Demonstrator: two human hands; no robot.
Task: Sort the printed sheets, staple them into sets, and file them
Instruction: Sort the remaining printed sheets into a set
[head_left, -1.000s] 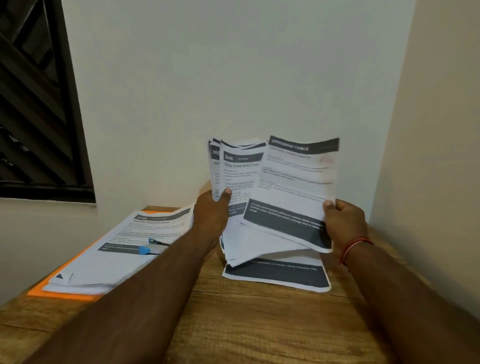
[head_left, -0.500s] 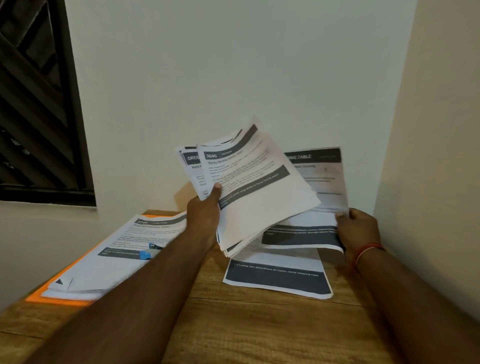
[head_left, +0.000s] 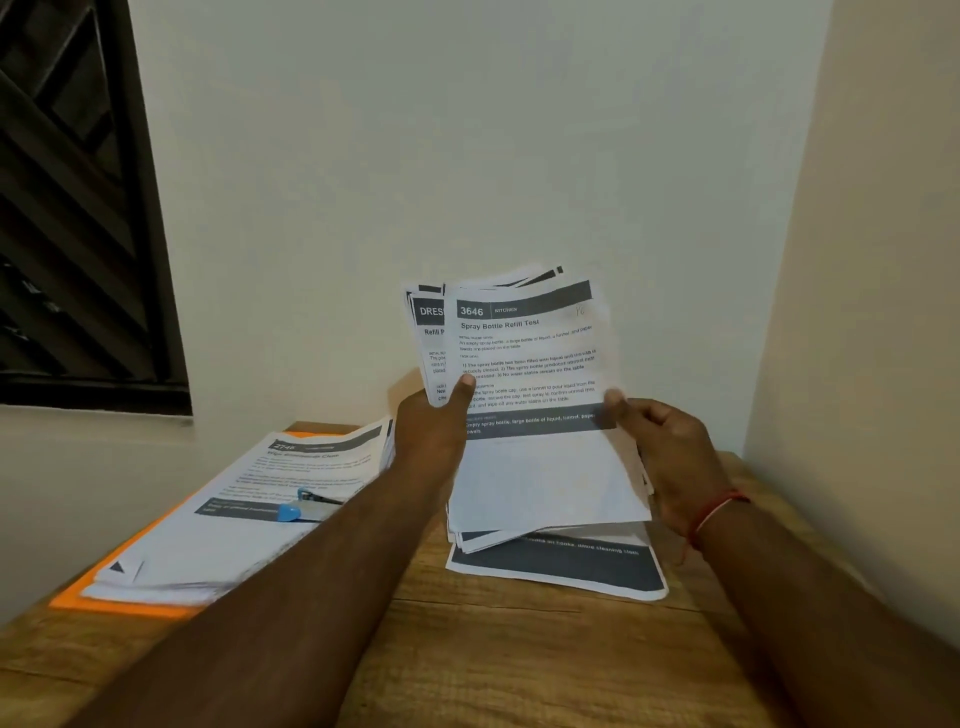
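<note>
I hold a fanned bundle of printed sheets (head_left: 530, 374) upright above the wooden table (head_left: 519, 660). Its front page is headed "3646 Spray Bottle Refill Test". My left hand (head_left: 434, 423) grips the bundle's left edge, thumb on the front page. My right hand (head_left: 662, 447) pinches the right edge of the front sheet. Beneath the bundle a sheet with a dark bottom band (head_left: 561, 569) lies flat on the table. At the left, a stack of printed sheets (head_left: 228, 525) rests on an orange folder (head_left: 111, 603), with a blue-tipped stapler (head_left: 306, 506) lying on top.
White walls close in behind and on the right, forming a corner. A dark window grille (head_left: 72, 208) is at the upper left. Bare wood shows between my forearms at the table's near side.
The single "Dressing Table" sheet my right hand held apart is no longer in it. My right hand has come back to the bundle's right edge, and the bundle is upright again.
</note>
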